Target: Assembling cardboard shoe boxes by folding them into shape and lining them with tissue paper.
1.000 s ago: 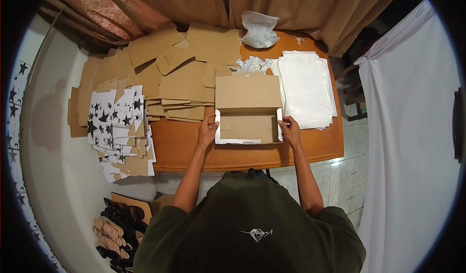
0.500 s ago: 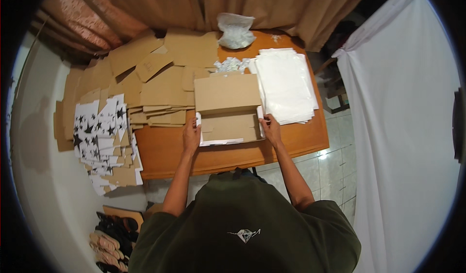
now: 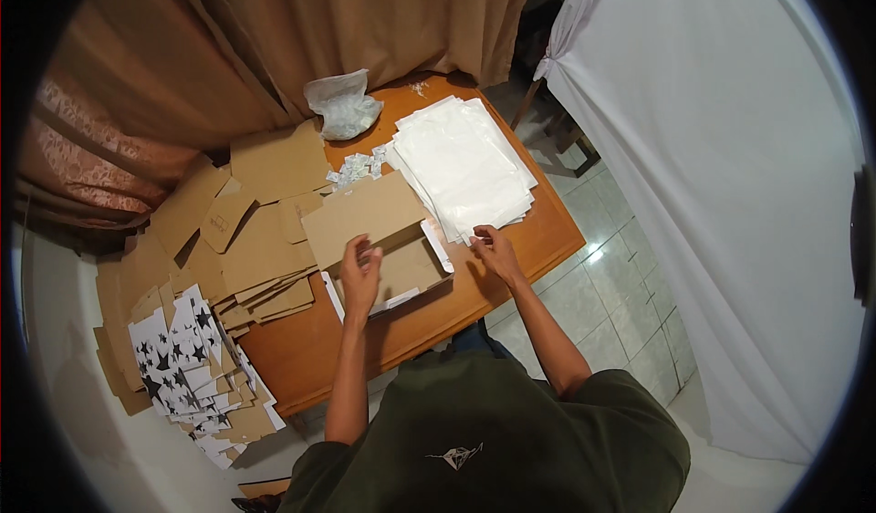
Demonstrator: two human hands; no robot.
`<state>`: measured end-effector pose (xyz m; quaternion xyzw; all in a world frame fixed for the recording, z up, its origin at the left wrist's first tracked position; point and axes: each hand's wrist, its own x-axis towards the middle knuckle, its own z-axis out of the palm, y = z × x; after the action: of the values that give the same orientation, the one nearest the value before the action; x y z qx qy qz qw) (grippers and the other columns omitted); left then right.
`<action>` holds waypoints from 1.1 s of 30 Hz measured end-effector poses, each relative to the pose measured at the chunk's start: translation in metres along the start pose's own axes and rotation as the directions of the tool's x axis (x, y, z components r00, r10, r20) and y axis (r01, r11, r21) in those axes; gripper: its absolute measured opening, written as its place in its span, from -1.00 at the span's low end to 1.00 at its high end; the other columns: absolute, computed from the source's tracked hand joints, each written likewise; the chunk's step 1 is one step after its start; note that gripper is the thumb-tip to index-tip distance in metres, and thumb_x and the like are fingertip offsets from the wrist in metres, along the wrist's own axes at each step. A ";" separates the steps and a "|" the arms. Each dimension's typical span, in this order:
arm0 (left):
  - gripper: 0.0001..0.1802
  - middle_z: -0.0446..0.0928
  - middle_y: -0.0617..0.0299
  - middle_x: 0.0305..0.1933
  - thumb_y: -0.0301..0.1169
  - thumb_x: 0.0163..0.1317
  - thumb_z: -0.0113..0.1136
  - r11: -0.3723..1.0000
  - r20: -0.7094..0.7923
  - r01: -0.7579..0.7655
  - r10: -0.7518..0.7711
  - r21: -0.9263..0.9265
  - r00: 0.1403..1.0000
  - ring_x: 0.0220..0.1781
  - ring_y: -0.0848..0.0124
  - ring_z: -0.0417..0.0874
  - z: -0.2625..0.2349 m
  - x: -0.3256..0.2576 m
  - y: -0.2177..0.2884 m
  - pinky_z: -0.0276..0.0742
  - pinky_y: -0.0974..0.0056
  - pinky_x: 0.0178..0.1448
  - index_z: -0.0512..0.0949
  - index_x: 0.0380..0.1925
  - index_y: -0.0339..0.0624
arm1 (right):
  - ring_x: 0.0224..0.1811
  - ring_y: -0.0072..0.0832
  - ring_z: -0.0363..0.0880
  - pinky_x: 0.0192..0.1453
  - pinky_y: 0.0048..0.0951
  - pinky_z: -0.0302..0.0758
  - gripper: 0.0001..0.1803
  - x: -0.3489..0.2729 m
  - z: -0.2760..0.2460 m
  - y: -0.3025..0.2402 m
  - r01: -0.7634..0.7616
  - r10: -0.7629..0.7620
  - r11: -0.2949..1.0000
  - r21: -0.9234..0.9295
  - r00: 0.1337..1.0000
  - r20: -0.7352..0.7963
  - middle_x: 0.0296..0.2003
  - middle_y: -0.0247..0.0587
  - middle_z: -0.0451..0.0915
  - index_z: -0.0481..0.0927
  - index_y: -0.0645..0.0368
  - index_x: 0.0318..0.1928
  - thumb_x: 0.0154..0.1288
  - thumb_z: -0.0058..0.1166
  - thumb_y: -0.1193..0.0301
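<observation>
An open cardboard box (image 3: 408,264), brown inside with white outer edges, sits near the table's front edge. Its lid (image 3: 363,216) stands up at the far side. My left hand (image 3: 361,274) is over the box's left part, fingers apart, holding nothing. To the right of the box, my right hand (image 3: 494,252) is at the near corner of a stack of thin white sheets (image 3: 465,168). Its thumb and fingertips are slightly apart at that corner; I see no sheet lifted.
Flat brown cardboard pieces (image 3: 271,244) are piled on the left, beside white star-printed pieces (image 3: 182,353). Small white packets (image 3: 356,171) lie behind the box, near a clear plastic bag (image 3: 345,107). A white cloth (image 3: 693,166) hangs at the right, a brown curtain (image 3: 274,38) behind.
Both hands have let go of the box's sides. The right hand has moved to the white sheets, the left over the box. The view has turned to the right.
</observation>
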<state>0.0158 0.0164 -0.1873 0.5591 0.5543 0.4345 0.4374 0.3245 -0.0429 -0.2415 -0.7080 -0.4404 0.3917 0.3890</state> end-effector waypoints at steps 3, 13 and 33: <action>-0.61 0.62 0.08 0.10 -0.29 0.40 0.30 0.998 0.184 -0.048 0.039 0.049 0.982 0.09 0.32 0.66 0.046 0.018 0.018 0.63 0.24 0.03 0.55 0.15 -0.20 | 0.01 -0.12 0.72 0.09 -0.25 0.64 -0.48 0.016 -0.027 0.006 0.043 -0.044 0.999 -0.025 0.999 -0.017 0.03 0.15 0.69 0.56 0.35 0.20 0.43 0.21 0.20; -0.61 0.62 -0.06 0.08 -0.30 0.29 0.33 0.902 0.490 -0.193 -0.023 0.386 0.871 0.17 -0.03 0.62 0.208 0.066 -0.005 0.52 -0.01 0.26 0.59 0.06 -0.24 | 0.29 -0.05 0.49 0.40 -0.11 0.42 -0.53 0.119 -0.097 0.032 0.320 -0.285 0.871 -0.373 0.947 0.148 0.17 -0.02 0.62 0.59 0.22 0.20 0.32 0.26 0.35; -0.87 0.71 0.07 -0.17 -0.42 0.31 0.29 0.770 0.069 -0.230 0.237 0.595 0.969 -0.10 0.13 0.71 0.252 0.096 0.046 0.52 0.03 0.03 0.70 -0.20 -0.21 | 0.43 -0.06 0.28 0.51 0.02 0.10 -0.30 0.185 -0.137 0.027 0.445 -0.440 0.890 -0.094 0.895 0.074 0.36 0.05 0.42 0.35 0.19 0.47 0.57 -0.11 -0.05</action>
<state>0.2726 0.1109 -0.2033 0.7306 0.5914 0.2909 0.1784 0.5131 0.0925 -0.2517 -0.5990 -0.6204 0.2863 0.4176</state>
